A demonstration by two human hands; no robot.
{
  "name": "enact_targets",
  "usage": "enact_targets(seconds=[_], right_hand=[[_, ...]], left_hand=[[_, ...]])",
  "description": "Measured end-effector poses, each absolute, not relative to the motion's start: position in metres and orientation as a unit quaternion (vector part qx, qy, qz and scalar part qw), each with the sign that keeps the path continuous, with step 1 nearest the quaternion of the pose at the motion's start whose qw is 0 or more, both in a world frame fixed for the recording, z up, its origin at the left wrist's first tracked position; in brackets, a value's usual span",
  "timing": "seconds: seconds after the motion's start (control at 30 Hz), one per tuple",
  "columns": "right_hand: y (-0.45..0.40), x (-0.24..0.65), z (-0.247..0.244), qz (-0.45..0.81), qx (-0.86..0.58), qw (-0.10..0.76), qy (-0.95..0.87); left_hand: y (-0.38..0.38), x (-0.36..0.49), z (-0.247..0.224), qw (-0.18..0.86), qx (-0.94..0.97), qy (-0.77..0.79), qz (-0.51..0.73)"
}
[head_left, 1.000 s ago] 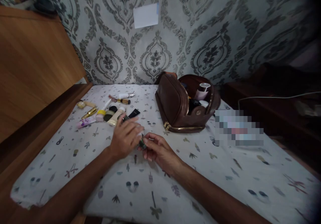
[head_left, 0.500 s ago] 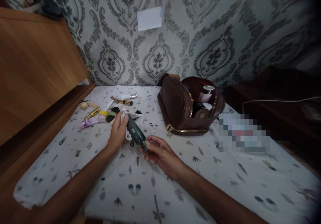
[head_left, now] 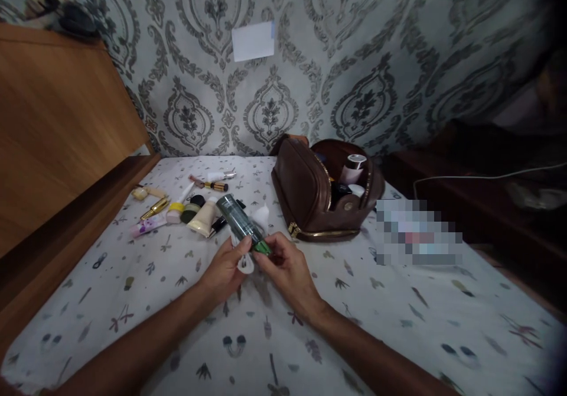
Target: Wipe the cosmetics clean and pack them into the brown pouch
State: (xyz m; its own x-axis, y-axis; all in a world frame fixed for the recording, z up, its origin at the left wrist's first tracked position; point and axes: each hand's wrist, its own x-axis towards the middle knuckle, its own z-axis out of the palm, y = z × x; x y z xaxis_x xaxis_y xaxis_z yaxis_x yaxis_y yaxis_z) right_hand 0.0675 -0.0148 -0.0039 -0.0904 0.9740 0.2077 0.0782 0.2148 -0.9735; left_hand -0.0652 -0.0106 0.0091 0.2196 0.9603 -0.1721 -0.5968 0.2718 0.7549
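A dark green bottle [head_left: 239, 216] is tilted between my hands above the patterned cloth. My left hand [head_left: 228, 269] grips its lower part through a white cloth or tissue [head_left: 245, 264], thumb pressed on the bottle. My right hand [head_left: 290, 266] pinches the bottle's bright green neck end [head_left: 262, 247]. Just left of the bottle lie a cream tube [head_left: 204, 218], a black-capped jar [head_left: 190, 213] and a yellow-lidded jar [head_left: 175, 212]. The open brown bag [head_left: 301, 177] stands to the right, holding a pink bottle [head_left: 353, 170] and other containers.
On the left of the cloth-covered surface [head_left: 177, 349] are a purple-and-white tube [head_left: 148, 226], a gold tube [head_left: 155, 208] and a black-and-gold tube [head_left: 216, 186]. A pixelated item [head_left: 419, 233] lies right of the bag. A wooden panel [head_left: 66, 106] borders the left.
My left hand has slid down the bottle with the white cloth, nearer my right hand. The bottle's upper end is uncovered, and the cream tube shows. The view has shifted slightly right.
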Motion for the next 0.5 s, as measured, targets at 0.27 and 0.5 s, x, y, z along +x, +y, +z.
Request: enact_targets(seconds=[0.27,0.5], right_hand=[[-0.013,0.075,0.004,0.298,-0.422,0.558,-0.649],[-0.018,0.089,0.049,0.323,-0.378,0.647,-0.578]], left_hand=[[0.013,-0.089,0.039,0.679,0.116,0.393,0.609],[0.004,-0.080,0.043,0.635,0.261,0.477,0.548]])
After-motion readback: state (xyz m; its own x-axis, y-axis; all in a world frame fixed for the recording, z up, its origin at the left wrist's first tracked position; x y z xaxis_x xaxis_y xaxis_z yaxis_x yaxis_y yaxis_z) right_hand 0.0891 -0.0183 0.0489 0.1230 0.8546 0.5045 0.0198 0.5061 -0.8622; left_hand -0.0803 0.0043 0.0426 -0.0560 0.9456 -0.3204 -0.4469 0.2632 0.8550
